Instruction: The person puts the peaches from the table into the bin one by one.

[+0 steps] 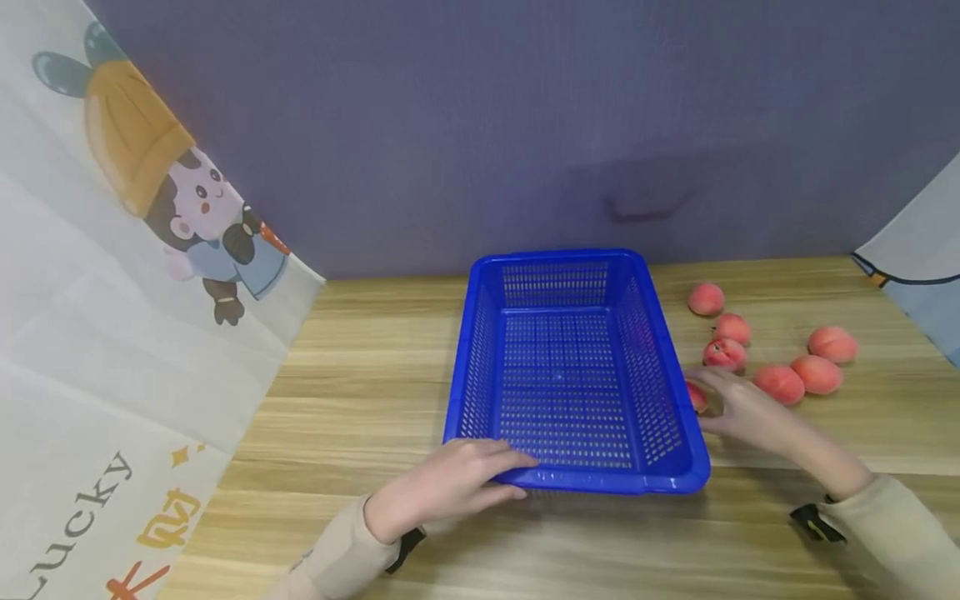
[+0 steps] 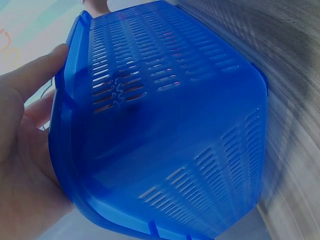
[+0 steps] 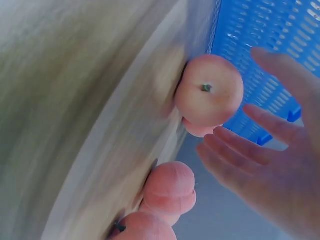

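A blue plastic basket (image 1: 558,481) with slotted walls stands on the wooden table, and nothing lies inside it. My left hand (image 1: 457,483) holds its near rim at the left corner, fingers over the edge and thumb outside; the left wrist view shows this hand (image 2: 30,135) at the rim too. Beside the basket's right wall lies a peach (image 1: 696,397). Around it my right hand (image 1: 738,408) reaches with spread fingers. In the right wrist view that peach (image 3: 210,92) shows its green stem, with the fingertips close by and not closed round it.
Several more pinkish peaches (image 1: 780,384) lie on the table (image 1: 375,358) to the right of the basket. A dark grey-blue panel (image 1: 450,125) rises behind the table. White printed cloth (image 1: 112,358) hangs at the left, and a black cable (image 1: 922,282) runs at the far right.
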`<action>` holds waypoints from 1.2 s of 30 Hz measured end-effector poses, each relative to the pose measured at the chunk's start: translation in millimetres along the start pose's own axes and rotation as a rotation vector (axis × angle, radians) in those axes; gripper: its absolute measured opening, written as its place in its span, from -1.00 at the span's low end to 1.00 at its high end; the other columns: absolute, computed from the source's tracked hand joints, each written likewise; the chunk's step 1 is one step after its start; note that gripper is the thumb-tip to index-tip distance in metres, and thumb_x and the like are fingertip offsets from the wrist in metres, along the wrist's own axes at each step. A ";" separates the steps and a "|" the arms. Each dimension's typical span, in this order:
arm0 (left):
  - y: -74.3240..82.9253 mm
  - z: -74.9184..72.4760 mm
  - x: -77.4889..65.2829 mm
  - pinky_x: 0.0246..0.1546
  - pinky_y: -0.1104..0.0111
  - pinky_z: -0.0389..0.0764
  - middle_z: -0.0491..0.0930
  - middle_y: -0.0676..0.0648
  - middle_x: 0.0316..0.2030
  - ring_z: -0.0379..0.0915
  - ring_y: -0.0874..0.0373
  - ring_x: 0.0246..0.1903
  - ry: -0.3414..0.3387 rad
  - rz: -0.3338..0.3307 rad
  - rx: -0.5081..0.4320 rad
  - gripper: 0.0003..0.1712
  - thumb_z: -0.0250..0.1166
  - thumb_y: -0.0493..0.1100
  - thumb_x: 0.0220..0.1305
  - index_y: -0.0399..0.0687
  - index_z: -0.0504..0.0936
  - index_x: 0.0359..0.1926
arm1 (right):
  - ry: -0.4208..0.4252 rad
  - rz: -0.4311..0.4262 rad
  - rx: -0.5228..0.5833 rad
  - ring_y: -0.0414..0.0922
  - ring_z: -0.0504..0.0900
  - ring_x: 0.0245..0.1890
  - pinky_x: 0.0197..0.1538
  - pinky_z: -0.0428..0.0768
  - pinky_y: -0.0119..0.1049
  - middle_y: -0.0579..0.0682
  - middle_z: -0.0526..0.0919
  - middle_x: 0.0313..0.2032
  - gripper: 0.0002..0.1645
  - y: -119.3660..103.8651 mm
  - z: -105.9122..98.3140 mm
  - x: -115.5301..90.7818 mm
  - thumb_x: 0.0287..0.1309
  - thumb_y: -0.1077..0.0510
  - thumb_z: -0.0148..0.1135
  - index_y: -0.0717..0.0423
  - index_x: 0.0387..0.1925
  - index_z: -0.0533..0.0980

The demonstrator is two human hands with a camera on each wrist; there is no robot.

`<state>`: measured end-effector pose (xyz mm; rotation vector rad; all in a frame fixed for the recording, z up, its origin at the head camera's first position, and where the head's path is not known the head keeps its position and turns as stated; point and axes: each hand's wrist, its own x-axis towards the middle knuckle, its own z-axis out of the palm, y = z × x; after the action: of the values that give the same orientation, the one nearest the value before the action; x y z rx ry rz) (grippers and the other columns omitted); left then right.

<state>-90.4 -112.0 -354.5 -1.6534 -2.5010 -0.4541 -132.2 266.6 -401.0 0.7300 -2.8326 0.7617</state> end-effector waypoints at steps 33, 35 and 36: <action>4.1 -2.2 3.1 -0.19 0.57 0.43 0.56 0.08 -0.28 0.49 0.30 -0.28 -0.053 -0.058 -0.021 -0.67 0.16 -0.01 0.16 -0.03 0.52 -0.09 | 0.081 -0.031 -0.107 0.11 0.52 -0.24 -0.28 0.47 -0.01 0.22 0.52 -0.23 -0.46 0.4 -6.7 7.3 -0.33 0.24 0.41 0.30 -0.18 0.46; 3.9 -2.3 3.0 -0.21 0.58 0.43 0.55 0.08 -0.29 0.49 0.31 -0.30 -0.053 -0.056 -0.020 -0.67 0.16 -0.01 0.16 -0.04 0.52 -0.09 | 0.098 -0.048 -0.126 0.11 0.52 -0.29 -0.34 0.48 -0.03 0.23 0.49 -0.23 -0.46 1.3 -13.2 8.2 -0.35 0.28 0.39 0.31 -0.19 0.45; 3.9 -2.4 3.0 -0.21 0.58 0.43 0.55 0.08 -0.30 0.49 0.31 -0.31 -0.054 -0.055 -0.018 -0.67 0.16 -0.01 0.16 -0.04 0.52 -0.09 | 0.118 -0.068 -0.138 0.10 0.53 -0.31 -0.36 0.49 -0.05 0.22 0.50 -0.25 -0.47 2.3 -15.9 9.1 -0.38 0.30 0.38 0.30 -0.20 0.46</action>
<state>-88.3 -108.7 -350.8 -1.6283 -2.5940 -0.4454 -141.4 272.4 -386.2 0.7309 -2.7072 0.5731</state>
